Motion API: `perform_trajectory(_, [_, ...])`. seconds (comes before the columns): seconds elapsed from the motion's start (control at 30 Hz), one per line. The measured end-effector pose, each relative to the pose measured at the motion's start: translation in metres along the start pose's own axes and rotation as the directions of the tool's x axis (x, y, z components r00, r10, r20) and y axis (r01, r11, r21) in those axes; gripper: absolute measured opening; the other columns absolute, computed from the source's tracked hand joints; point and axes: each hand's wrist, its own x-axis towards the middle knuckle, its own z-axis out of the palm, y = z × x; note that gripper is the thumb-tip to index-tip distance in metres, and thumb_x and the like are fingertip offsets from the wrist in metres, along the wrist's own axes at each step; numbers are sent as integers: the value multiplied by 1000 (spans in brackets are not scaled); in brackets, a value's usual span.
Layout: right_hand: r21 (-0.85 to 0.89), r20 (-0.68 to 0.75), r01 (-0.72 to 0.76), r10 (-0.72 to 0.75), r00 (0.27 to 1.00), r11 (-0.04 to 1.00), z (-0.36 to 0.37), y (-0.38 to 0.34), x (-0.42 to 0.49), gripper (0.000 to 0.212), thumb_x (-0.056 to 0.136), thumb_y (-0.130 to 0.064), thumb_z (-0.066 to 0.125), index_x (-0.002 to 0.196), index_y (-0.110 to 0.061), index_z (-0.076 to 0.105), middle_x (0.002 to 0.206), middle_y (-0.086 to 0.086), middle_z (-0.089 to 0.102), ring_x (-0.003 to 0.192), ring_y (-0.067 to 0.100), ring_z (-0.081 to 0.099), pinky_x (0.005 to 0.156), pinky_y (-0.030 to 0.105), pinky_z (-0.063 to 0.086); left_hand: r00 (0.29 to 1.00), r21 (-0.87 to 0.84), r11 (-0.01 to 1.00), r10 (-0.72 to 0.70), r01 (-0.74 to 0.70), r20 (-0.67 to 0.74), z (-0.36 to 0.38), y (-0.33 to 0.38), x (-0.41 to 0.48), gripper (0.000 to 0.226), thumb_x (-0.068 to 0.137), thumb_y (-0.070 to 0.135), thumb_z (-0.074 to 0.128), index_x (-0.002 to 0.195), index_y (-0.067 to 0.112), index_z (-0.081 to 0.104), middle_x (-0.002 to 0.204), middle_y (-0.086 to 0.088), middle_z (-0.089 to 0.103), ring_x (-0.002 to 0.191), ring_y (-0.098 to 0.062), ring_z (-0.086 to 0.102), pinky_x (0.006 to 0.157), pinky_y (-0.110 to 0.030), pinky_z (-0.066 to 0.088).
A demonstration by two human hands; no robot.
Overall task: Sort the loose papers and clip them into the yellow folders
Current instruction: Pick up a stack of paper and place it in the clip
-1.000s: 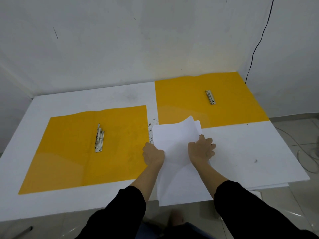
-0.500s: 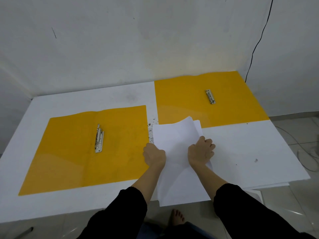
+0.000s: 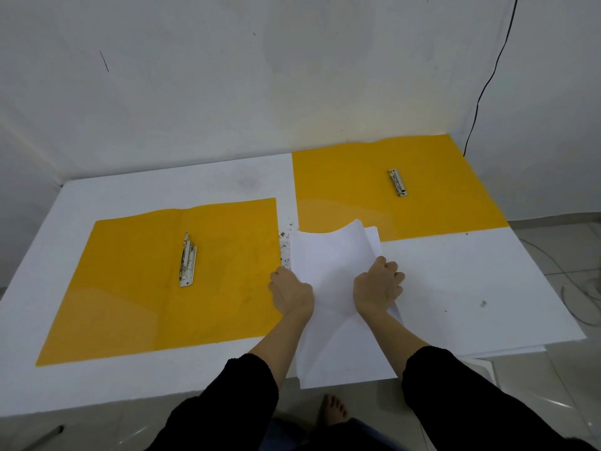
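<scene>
- Hardly anything has moved since a moment ago: both hands hold the papers (image 3: 328,265) in the same spot, and my bare foot (image 3: 331,411) now shows below the near table edge.
- My left hand (image 3: 291,296) grips the left side of the papers, with its fingers tucked under them.
- My right hand (image 3: 377,289) curls its fingers round the right side of the top sheet, which bends up.
- One yellow folder (image 3: 130,288) lies open and flat just left of my left hand, and its metal clip (image 3: 188,264) is further left.
- The other yellow folder (image 3: 357,190) lies open past my fingers; the far end of the papers covers a bit of its near edge.
- The near end of the papers sticks out over the table (image 3: 471,288) edge, between my arms.
- Right of my right hand, the white table top runs wide and flat to its edge.
</scene>
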Motion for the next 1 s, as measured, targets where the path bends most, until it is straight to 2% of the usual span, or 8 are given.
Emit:
perform_trajectory(0.1, [7,13,-8,8,1000,1000,-1,0,1,25,89,-9,47,114,-7,51,114,13,52,105,30,48,80,36,43,1000,-64,998,14,-13,24,1,0,-1,30,83,1,62,111,2,54,117,-15,58,108,-29,58,77,-33,52])
perform_trajectory(0.2, [23,28,-24,24,999,999,-3,2,3,26,89,-9,48,115,-6,52,117,13,49,106,31,46,83,37,43,994,-221,975,51,-29,93,3,-1,-2,19,77,-3,60,91,4,50,105,-17,63,89,-26,58,59,-27,40])
perform_trajectory(0.33, [31,65,-28,26,998,999,-5,6,8,31,88,-10,48,119,-6,51,123,13,45,111,31,44,87,37,42,981,-398,916,34,45,189,5,-5,1,45,79,-4,62,123,0,56,124,-14,60,114,-33,57,84,-34,52])
perform_trajectory(0.37, [39,74,-27,24,997,999,-6,6,9,32,88,-11,49,120,-6,51,124,13,45,112,31,43,88,37,41,978,-430,900,15,78,210,4,-6,3,46,79,-4,63,124,0,57,123,-13,60,114,-32,57,85,-34,52])
perform_trajectory(0.47, [79,90,-36,29,995,996,-8,8,11,35,86,-9,49,122,-6,50,125,13,43,112,32,42,89,37,40,973,-505,856,5,114,229,1,-8,4,22,77,-7,62,97,2,63,101,-12,63,90,-28,58,71,-29,46])
perform_trajectory(0.63, [138,80,-64,53,995,988,-7,9,10,38,85,-10,51,123,-6,50,126,13,44,114,32,42,92,39,40,956,-589,786,-9,187,292,-2,-6,2,21,74,-12,57,86,3,66,102,-19,68,92,-36,63,80,-46,55])
perform_trajectory(0.8, [258,37,-112,106,994,960,-6,8,9,43,84,-15,54,125,-5,51,126,13,49,116,32,43,93,42,38,937,-661,683,-110,313,330,-6,-4,1,21,69,-11,55,68,10,60,77,-9,63,70,-28,56,57,-27,47])
perform_trajectory(1.0, [393,-36,-96,120,992,915,-5,11,10,38,78,-15,58,114,-8,50,116,12,54,110,33,48,91,43,38,922,-642,680,-141,355,361,-13,2,-1,20,70,-6,55,63,12,54,70,-6,56,63,-21,48,54,-25,39])
